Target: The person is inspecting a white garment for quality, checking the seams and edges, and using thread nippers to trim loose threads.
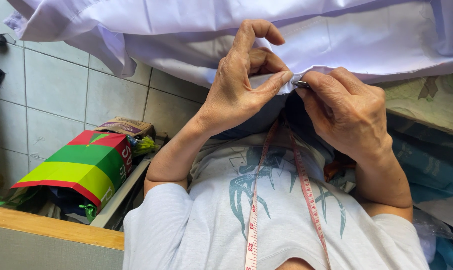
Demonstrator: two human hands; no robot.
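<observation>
A pale lavender cloth (186, 30) hangs across the top of the view. My left hand (241, 80) pinches its lower folded edge between thumb and fingers. Close beside it, my right hand (344, 112) is closed on a small dark metal tool (301, 84), whose tip touches the cloth edge right by my left fingertips. Most of the tool is hidden in my fingers, so I cannot tell its kind. A pink measuring tape (254, 210) hangs from my neck down my grey printed shirt (211, 225).
A green, yellow and red paper bag (81, 167) lies at the left on the grey tiled floor (51, 95), with a small cardboard box (126, 126) behind it. A wooden edge (46, 225) runs along the bottom left. Blue cloth (426, 170) and a patterned surface (431, 100) lie at the right.
</observation>
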